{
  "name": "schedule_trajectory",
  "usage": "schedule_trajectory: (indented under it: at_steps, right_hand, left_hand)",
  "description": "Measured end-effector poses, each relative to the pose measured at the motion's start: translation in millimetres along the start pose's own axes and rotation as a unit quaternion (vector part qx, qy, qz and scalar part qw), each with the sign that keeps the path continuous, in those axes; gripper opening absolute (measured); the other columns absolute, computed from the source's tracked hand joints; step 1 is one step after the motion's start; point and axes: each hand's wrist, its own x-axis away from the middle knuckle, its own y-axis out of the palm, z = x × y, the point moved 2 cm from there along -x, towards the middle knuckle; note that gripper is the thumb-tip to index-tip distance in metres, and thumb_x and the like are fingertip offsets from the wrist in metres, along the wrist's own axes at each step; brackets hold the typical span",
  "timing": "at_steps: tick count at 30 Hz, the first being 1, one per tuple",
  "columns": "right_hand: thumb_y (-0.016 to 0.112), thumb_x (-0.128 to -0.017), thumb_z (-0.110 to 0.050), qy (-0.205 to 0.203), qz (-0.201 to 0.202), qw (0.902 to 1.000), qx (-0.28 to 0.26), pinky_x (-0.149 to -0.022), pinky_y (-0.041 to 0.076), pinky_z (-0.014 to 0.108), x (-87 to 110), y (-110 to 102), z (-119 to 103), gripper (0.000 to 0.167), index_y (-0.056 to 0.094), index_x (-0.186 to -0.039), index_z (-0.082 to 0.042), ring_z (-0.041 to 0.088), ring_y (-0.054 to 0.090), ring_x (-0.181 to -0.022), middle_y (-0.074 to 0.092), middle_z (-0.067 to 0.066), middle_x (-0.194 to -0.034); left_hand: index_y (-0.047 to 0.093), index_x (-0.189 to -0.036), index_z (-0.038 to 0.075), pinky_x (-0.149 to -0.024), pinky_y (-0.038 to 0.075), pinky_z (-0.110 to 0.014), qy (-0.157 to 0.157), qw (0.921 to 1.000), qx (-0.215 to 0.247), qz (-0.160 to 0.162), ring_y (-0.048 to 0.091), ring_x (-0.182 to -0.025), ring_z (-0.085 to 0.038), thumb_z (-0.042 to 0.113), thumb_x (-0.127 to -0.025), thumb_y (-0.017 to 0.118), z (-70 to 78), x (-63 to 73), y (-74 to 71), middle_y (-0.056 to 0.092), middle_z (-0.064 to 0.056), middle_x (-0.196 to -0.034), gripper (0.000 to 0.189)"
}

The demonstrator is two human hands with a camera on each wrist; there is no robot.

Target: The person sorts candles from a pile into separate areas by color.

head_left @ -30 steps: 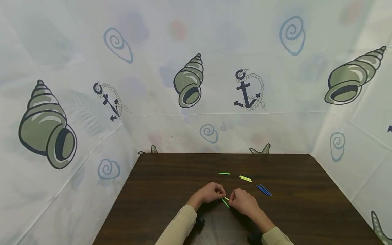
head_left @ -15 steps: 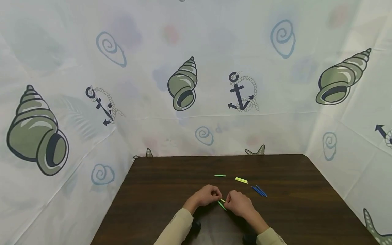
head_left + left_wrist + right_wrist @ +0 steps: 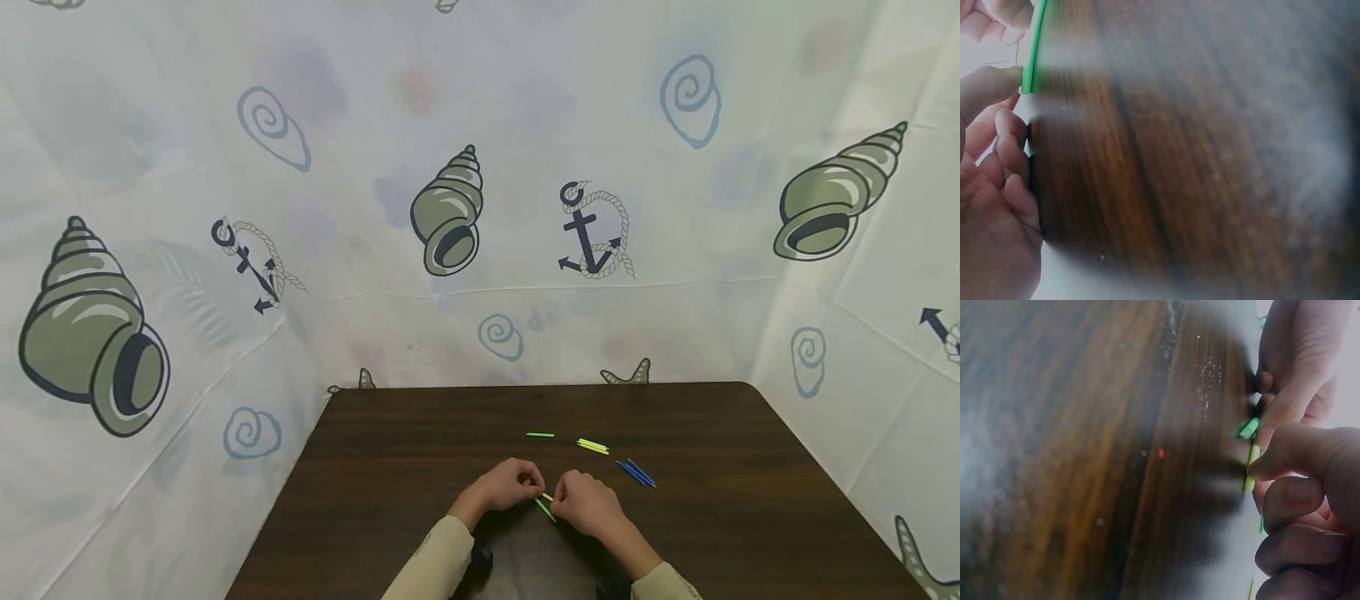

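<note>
Between my two hands a short yellow stick (image 3: pixel 548 497) spans the small gap. My left hand (image 3: pixel 502 484) pinches one end of it between thumb and forefinger. The other end is in the pinch of my right hand (image 3: pixel 590 502), whose remaining fingers curl in, as the right wrist view shows. A green stick (image 3: pixel 545 510) lies slantwise on the table, one end right at the left fingertips and the other pointing toward the person. In the left wrist view this green stick (image 3: pixel 1034 50) runs up from the left thumb tip (image 3: pixel 1013 76).
Farther back on the dark wood table (image 3: pixel 405 450) lie a single green stick (image 3: pixel 540 434), a small bunch of yellow sticks (image 3: pixel 592 447) and several blue sticks (image 3: pixel 636 473). A white cloth (image 3: pixel 360 208) printed with shells and anchors hangs around the table.
The head view has shifted slightly, so everything appears a little to the left and lower. Both hands keep their pinch on the yellow stick, and the green stick beside them stays put.
</note>
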Motion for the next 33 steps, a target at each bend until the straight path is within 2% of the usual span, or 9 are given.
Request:
schedule_trajectory:
  at_steps: [7, 13, 21, 33]
  right_hand:
    - [0.079, -0.088, -0.017, -0.01, -0.002, 0.9999, -0.007, -0.056, 0.043, 0.035, -0.1, -4.0, 2.3, 0.017, 0.068, -0.076, -0.02, 0.015, 0.057, -0.062, 0.063, -0.005, -0.071]
    - [0.08, -0.09, -0.019, -0.003, -0.002, 0.9998, -0.019, -0.056, 0.042, 0.034, -1.6, -9.5, 5.8, 0.017, 0.068, -0.078, -0.02, 0.015, 0.056, -0.062, 0.062, -0.005, -0.071]
    - [0.079, -0.093, -0.02, 0.005, 0.006, 0.9998, -0.02, -0.057, 0.043, 0.036, 4.8, -17.2, 11.2, 0.014, 0.068, -0.084, -0.02, 0.016, 0.057, -0.063, 0.064, -0.005, -0.076]
    - [0.081, -0.091, -0.022, 0.015, 0.033, 0.9994, 0.004, -0.057, 0.043, 0.035, -0.5, -33.7, 20.4, 0.014, 0.069, -0.084, -0.02, 0.015, 0.057, -0.063, 0.064, -0.005, -0.074]
  left_hand:
    - [0.07, -0.121, 0.006, -0.066, 0.043, -0.024, 0.002, 0.9992, 0.04, 0.008, 0.05, -0.07, -0.006, 0.015, -0.106, 0.068, -0.3, 1.1, -2.3, 0.062, 0.002, -0.087, 0.018]
    - [0.065, -0.125, -0.001, -0.063, 0.043, -0.022, 0.027, 0.9981, 0.054, 0.008, 0.048, -0.066, -0.005, 0.01, -0.105, 0.068, -0.7, 3.0, -5.7, 0.058, 0.003, -0.083, 0.024]
    - [0.069, -0.12, 0.004, -0.063, 0.041, -0.024, -0.009, 0.9971, 0.075, -0.01, 0.049, -0.067, -0.009, 0.012, -0.103, 0.072, -1.3, 6.7, -1.1, 0.06, -0.003, -0.084, 0.019]
    - [0.077, -0.114, 0.007, -0.065, 0.042, -0.022, 0.013, 0.9967, 0.075, -0.026, 0.049, -0.067, -0.006, 0.012, -0.103, 0.071, -5.4, 6.6, -4.9, 0.06, 0.0, -0.082, 0.013]
